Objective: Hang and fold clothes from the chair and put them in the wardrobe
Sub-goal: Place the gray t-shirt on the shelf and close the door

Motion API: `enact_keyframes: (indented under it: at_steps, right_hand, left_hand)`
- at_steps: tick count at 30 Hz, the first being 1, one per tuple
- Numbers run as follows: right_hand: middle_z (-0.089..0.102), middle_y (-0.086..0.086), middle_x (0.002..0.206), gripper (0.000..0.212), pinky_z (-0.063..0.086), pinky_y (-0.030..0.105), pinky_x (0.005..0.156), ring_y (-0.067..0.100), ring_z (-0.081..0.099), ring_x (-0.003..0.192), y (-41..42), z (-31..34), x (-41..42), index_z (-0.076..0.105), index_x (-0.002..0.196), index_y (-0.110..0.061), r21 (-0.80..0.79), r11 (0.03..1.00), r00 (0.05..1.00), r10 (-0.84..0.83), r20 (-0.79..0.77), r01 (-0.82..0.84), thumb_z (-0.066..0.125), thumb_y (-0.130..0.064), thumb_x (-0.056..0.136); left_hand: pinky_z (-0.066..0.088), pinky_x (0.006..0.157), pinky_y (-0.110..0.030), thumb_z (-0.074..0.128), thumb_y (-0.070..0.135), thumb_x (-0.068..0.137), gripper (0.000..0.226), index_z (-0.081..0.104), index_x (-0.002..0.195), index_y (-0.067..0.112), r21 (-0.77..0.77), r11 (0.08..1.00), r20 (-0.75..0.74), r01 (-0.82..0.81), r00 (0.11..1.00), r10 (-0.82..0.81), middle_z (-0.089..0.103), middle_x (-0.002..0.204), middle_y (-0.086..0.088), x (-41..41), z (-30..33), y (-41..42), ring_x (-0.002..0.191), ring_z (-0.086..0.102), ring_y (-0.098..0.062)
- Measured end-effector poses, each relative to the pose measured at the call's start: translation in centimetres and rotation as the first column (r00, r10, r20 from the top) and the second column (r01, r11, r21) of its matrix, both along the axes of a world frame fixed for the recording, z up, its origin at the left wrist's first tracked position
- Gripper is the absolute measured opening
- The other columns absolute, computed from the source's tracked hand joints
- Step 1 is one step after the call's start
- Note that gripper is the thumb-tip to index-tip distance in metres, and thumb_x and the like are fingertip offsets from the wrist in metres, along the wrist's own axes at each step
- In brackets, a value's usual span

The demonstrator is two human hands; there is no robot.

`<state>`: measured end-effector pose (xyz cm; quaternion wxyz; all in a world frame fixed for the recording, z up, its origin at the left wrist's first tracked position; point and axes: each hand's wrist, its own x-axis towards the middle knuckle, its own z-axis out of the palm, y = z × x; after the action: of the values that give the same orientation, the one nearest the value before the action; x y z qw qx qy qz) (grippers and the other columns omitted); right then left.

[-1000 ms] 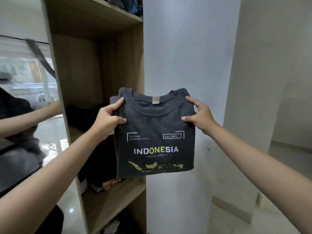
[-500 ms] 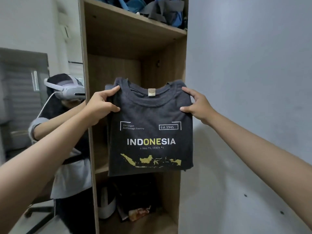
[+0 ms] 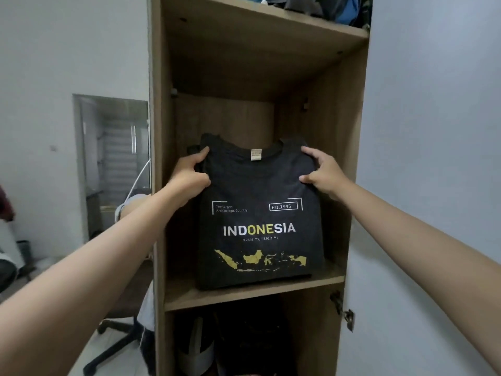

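While both hands pinch its collar corners, left hand [image 3: 189, 175] and right hand [image 3: 322, 173], the folded t-shirt [image 3: 260, 226] hangs below them, hem touching the shelf [image 3: 252, 294], long axis vertical, so laying it flat comes next, probably.

T-shirt [image 3: 260, 221]: matt dark cloth, printed lettering. Wardrobe [image 3: 349, 137]: matt wood-grain board. Hinge [image 3: 343, 310]: dull metal.

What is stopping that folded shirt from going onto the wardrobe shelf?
Nothing visible. Both hands, left and right, grip the folded shirt, whose lower edge already seems to rest on the wooden shelf.
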<state>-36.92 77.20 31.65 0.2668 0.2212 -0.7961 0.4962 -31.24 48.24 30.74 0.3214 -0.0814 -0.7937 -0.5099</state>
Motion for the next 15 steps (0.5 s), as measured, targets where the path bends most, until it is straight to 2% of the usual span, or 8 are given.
enact_keyframes:
  at_steps: [5, 9, 11, 13, 15]
  right_hand:
    - [0.043, 0.005, 0.143, 0.078, 0.034, 0.016, 0.097, 0.018, 0.042, 0.130, -1.4, -2.3, -6.5, 0.042, 0.141, -0.014, 0.024, 1.000, 0.995, 0.013, 0.095, -0.015, 0.068, 0.014, 0.073]
    - [0.040, 0.005, 0.146, 0.080, 0.034, 0.019, 0.100, 0.019, 0.039, 0.132, -1.9, -4.5, -12.1, 0.041, 0.142, -0.020, 0.044, 0.998, 0.980, 0.039, 0.193, -0.049, 0.067, 0.013, 0.073]
    - [0.037, 0.006, 0.147, 0.080, 0.034, 0.021, 0.102, 0.021, 0.039, 0.133, -2.1, -6.0, -14.6, 0.041, 0.142, -0.019, 0.064, 0.995, 0.968, 0.058, 0.244, -0.076, 0.067, 0.013, 0.073]
    - [0.034, 0.009, 0.148, 0.077, 0.033, 0.025, 0.107, 0.026, 0.037, 0.134, -2.2, -7.6, -16.5, 0.042, 0.141, -0.014, 0.119, 0.990, 0.961, 0.036, 0.274, -0.071, 0.068, 0.010, 0.072]
    - [0.030, 0.012, 0.148, 0.071, 0.030, 0.032, 0.113, 0.030, 0.035, 0.136, -2.4, -9.4, -17.9, 0.045, 0.139, -0.011, 0.182, 0.983, 0.961, -0.037, 0.276, -0.015, 0.072, -0.001, 0.074]
  left_hand:
    - [0.037, 0.091, -0.017, 0.053, -0.015, 0.078, 0.076, 0.038, 0.143, 0.021, -0.009, 0.997, 0.045, -0.082, 0.996, 0.082, 0.040, 0.145, -0.005, -4.5, -2.4, 0.6, 0.131, 0.042, -0.022]
    - [0.041, 0.087, -0.020, 0.054, -0.015, 0.078, 0.077, 0.037, 0.143, 0.023, -0.078, 0.987, 0.120, -0.142, 0.981, 0.151, 0.037, 0.147, -0.010, -8.9, -4.2, 0.5, 0.118, 0.049, -0.017]
    - [0.038, 0.093, -0.020, 0.055, -0.014, 0.079, 0.076, 0.036, 0.143, 0.022, -0.127, 0.982, 0.167, -0.141, 0.973, 0.162, 0.034, 0.149, -0.010, -10.9, -5.3, 0.3, 0.126, 0.044, -0.022]
    - [0.028, 0.101, -0.018, 0.058, -0.010, 0.080, 0.073, 0.035, 0.144, 0.018, -0.178, 0.972, 0.230, -0.156, 0.954, 0.195, 0.028, 0.151, -0.010, -12.5, -6.7, 0.1, 0.135, 0.034, -0.026]
    - [0.022, 0.111, -0.024, 0.065, 0.002, 0.081, 0.071, 0.036, 0.143, 0.016, -0.245, 0.949, 0.301, -0.201, 0.914, 0.271, 0.019, 0.153, -0.011, -13.8, -8.3, 0.0, 0.140, 0.026, -0.030]
